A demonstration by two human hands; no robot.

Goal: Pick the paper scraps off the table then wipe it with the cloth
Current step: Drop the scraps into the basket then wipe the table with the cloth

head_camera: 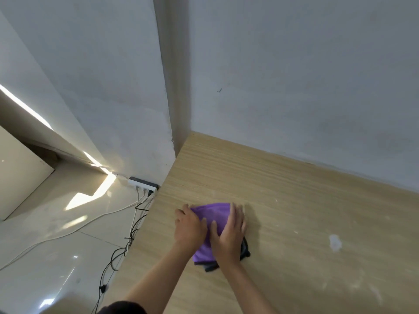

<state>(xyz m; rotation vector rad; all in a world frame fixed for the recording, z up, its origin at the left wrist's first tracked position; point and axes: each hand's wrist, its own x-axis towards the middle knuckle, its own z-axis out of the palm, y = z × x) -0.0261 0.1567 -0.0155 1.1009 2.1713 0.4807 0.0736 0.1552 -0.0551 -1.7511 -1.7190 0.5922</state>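
Now, with your left hand (189, 227) and right hand (229, 235) both laid flat on the cloth (213, 213) near the table's (294, 196) left edge, press evenly and sweep toward the white smudge (335, 242).

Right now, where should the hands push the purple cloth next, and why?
Probably slide the cloth to the right, toward the whitish patch. The left hand and right hand both rest on the cloth. It lies near the left edge of the table, and the pale marks lie on the wood to its right. The patch is too blurred to tell smudge from scrap.
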